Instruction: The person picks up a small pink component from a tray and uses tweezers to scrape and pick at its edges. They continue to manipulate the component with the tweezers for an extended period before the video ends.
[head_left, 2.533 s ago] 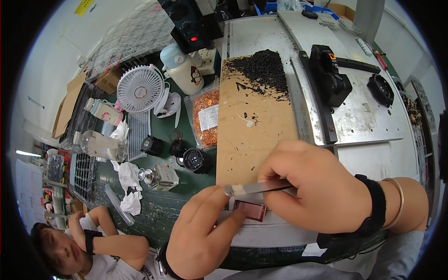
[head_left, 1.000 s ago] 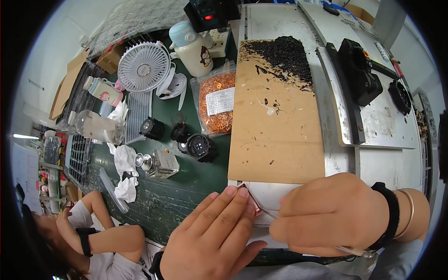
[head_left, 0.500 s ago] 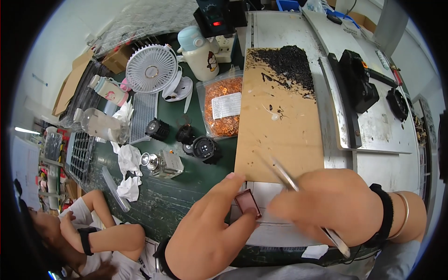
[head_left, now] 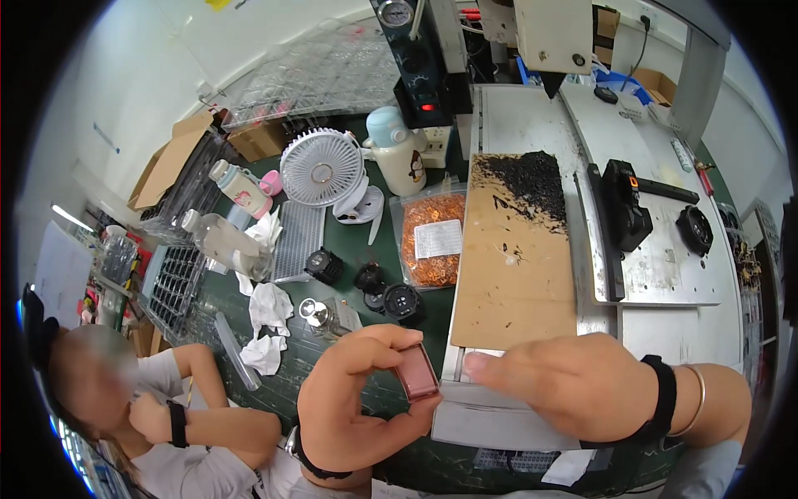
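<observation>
My left hand point(head_left: 345, 403) pinches a small rectangular pinkish-red tray-like piece point(head_left: 416, 373) with a dark rim, between thumb and forefinger. My right hand point(head_left: 565, 387) is just right of it, at the near edge of a brown cardboard sheet point(head_left: 515, 308). Its fingers are curled in; whatever they hold is hidden behind the hand. A heap of thin black bits point(head_left: 536, 187) covers the sheet's far part, with a few strays nearer. Left of the sheet lies a clear bag of small orange parts point(head_left: 432, 266). Beyond my left hand stands a glass bottle with a metal top point(head_left: 334, 319).
Several black round parts point(head_left: 405, 303), crumpled tissues point(head_left: 270, 309), a white fan point(head_left: 322, 170) and bottles point(head_left: 399, 162) crowd the green table. On the right, a metal plate point(head_left: 665, 279) carries a black fixture point(head_left: 625, 208). A co-worker's arm point(head_left: 220, 428) rests at the left.
The view has shifted, so the bench sits lower. My left hand has raised and turned the small piece. The tweezers seen earlier in my right hand no longer show.
</observation>
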{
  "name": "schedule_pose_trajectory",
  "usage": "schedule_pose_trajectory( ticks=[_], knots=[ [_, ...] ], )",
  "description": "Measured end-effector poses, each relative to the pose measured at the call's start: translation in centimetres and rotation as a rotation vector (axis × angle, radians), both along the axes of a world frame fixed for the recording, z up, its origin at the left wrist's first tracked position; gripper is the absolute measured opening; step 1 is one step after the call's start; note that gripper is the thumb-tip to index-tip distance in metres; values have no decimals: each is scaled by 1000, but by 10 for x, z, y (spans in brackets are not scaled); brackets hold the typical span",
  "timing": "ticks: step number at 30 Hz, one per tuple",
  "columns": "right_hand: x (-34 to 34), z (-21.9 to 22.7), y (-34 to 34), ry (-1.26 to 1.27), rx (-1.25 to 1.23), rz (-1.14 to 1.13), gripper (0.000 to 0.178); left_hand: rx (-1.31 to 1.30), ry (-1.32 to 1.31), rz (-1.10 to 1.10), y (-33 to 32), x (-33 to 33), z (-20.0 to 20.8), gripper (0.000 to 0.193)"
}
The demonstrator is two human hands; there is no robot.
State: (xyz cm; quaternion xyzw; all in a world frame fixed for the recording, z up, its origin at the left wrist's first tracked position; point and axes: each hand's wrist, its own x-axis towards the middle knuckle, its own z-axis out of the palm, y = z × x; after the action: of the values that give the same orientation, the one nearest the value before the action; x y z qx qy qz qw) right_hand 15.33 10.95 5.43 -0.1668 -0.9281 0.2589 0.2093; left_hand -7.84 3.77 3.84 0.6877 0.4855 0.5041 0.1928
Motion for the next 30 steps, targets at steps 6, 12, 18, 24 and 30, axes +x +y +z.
schedule_pose_trajectory(
  ticks=[6,12,18,24,30],
  knots=[
    [0,-3,0,11,133,2,50,-1,-64,-68,-4,-1,1,64],
    [-2,-5,0,39,158,7,46,28,-148,-106,-4,0,-1,54],
    [-1,-7,1,63,147,19,45,88,-88,-110,-4,-1,-5,56],
    [0,-8,-1,88,114,8,43,94,-124,-119,-4,4,-4,57],
    [-1,7,1,5,-392,18,24,83,-8,-61,-5,6,-3,68]
  ],
)
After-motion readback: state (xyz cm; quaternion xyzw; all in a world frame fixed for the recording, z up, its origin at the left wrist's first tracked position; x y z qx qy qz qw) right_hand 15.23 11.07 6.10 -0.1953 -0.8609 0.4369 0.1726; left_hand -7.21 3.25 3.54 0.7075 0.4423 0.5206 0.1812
